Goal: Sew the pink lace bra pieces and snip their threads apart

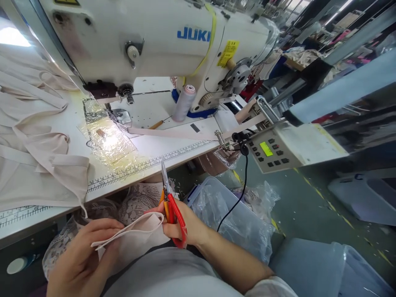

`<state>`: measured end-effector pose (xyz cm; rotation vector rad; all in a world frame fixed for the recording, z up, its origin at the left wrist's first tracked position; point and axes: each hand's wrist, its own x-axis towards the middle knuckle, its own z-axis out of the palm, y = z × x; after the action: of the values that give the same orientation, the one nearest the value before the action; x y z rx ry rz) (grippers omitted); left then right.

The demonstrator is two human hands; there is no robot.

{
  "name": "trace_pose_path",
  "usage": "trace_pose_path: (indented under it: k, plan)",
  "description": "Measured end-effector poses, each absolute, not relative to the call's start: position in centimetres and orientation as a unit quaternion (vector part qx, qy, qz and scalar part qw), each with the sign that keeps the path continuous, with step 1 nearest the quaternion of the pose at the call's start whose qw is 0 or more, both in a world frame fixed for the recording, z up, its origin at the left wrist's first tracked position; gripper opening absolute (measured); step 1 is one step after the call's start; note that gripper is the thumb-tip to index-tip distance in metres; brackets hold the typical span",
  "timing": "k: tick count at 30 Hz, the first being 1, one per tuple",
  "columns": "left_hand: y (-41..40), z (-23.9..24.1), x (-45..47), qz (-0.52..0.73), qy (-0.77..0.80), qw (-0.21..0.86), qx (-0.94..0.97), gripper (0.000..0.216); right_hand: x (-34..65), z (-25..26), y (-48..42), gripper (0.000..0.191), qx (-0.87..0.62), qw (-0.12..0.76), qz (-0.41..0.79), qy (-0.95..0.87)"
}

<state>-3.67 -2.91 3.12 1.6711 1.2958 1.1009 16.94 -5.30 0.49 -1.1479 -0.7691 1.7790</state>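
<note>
My left hand [82, 258] is closed round one end of a folded strip of pale pink fabric [133, 233], held over my lap below the table edge. My right hand [182, 227] grips red-handled thread snips [171, 204], blades pointing up, and also pinches the other end of the strip. Lace-patterned cloth [133, 202] lies under both hands. A white sewing machine [148, 41] stands on the table [173, 146] above, with a pink band [173, 133] running to its presser foot [122, 117].
Pale pink fabric pieces [34, 140] are piled on the table's left. A thread cone [185, 102] stands by the machine. A control panel [272, 150] hangs at the table's right end. A plastic-lined bin [229, 214] sits on the floor to my right.
</note>
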Motion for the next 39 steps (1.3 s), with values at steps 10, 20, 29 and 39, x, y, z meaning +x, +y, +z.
trace_pose_path:
  k: [10,20,29,39]
  plan:
    - [-3.1,2.8,-4.2,0.426,0.539,0.336,0.644,0.008,15.5,-1.3,-5.5,0.045,-0.435,0.417,0.737,-0.306]
    - [-2.8,2.1,-5.1,0.384,0.538,0.276,0.698,0.015,13.3,-0.7,-5.2,0.048,-0.481,0.428,0.728,-0.234]
    - [-2.9,3.2,-4.4,0.383,0.625,0.438,0.52,0.013,13.2,-1.8,-4.5,0.034,-0.484,0.465,0.685,-0.283]
    - [-2.3,3.4,-4.4,0.39,0.651,0.52,0.393,0.033,15.6,-1.6,-5.4,0.036,-0.549,0.429,0.575,-0.429]
